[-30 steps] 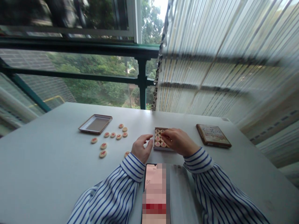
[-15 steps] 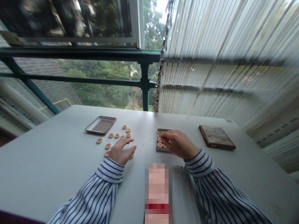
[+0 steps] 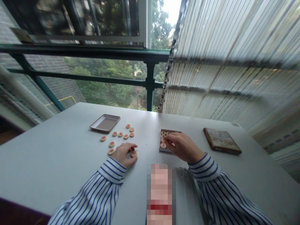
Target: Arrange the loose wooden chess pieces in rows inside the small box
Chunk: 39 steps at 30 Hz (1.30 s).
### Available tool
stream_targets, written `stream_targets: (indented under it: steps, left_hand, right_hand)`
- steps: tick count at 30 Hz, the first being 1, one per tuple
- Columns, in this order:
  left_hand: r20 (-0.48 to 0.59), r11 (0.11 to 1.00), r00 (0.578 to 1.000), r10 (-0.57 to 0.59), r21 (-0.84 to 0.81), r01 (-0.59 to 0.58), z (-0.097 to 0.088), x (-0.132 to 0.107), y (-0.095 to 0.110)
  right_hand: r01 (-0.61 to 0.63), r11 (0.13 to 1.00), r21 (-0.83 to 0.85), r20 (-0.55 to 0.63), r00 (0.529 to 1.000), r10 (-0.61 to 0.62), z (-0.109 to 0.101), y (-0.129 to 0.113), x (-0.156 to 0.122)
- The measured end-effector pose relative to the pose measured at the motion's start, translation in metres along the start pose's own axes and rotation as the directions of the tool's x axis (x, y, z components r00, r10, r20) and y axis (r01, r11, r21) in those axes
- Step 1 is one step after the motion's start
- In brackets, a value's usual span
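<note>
Several round wooden game pieces with red marks (image 3: 120, 134) lie loose on the white table (image 3: 58, 162). My left hand (image 3: 125, 153) rests among them, its fingers pinched round one round piece (image 3: 133, 153). My right hand (image 3: 184, 147) lies curled over a small brown box (image 3: 164, 140) that holds several more pieces in rows; its fingertips touch the pieces inside, and what they hold is hidden. Both arms wear blue-striped white sleeves.
An empty brown tray (image 3: 105, 122) stands at the back left. A brown lid with a picture on it (image 3: 221, 140) lies to the right. A phone (image 3: 160, 193) lies near the front edge. A green railing and a striped blind stand behind the table.
My left hand has moved from beside the box leftward to the loose pieces and closed on one. My right hand has stayed on the box.
</note>
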<state>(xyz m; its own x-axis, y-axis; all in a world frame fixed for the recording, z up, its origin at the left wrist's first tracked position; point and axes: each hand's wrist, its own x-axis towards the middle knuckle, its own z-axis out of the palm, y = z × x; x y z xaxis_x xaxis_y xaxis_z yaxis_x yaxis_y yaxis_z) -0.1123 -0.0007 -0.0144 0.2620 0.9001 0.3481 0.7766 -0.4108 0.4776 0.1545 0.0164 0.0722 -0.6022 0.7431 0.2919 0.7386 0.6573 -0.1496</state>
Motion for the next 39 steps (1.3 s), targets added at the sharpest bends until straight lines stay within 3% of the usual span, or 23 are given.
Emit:
stream_targets:
  steps: [11,25,31,35,39]
  left_hand:
    - [-0.116,0.998,0.993,0.039,-0.043,-0.044,0.001,0.005,0.011]
    - [-0.183,0.974,0.978,0.096,-0.187,-0.131,0.002,0.036,0.054]
    - [-0.140,0.926,0.990,-0.028,-0.377,-0.028,0.011,0.061,0.077]
    - [-0.149,0.800,0.980,-0.134,-0.600,0.018,0.029,0.073,0.085]
    - [-0.172,0.708,0.961,-0.218,-0.706,0.034,0.047,0.071,0.082]
  right_hand:
    - [0.006,1.000,0.005,-0.008,1.000,-0.006,0.000,0.001,-0.001]
    - [-0.004,0.999,-0.039,0.021,1.000,0.004,-0.005,0.003,-0.001]
    - [-0.043,0.998,-0.037,0.011,0.999,0.043,-0.009,0.011,-0.003]
    - [-0.090,0.994,-0.063,0.014,0.996,0.091,-0.018,0.014,-0.006]
    - [-0.115,0.991,-0.074,-0.002,0.993,0.115,-0.022,0.018,-0.007]
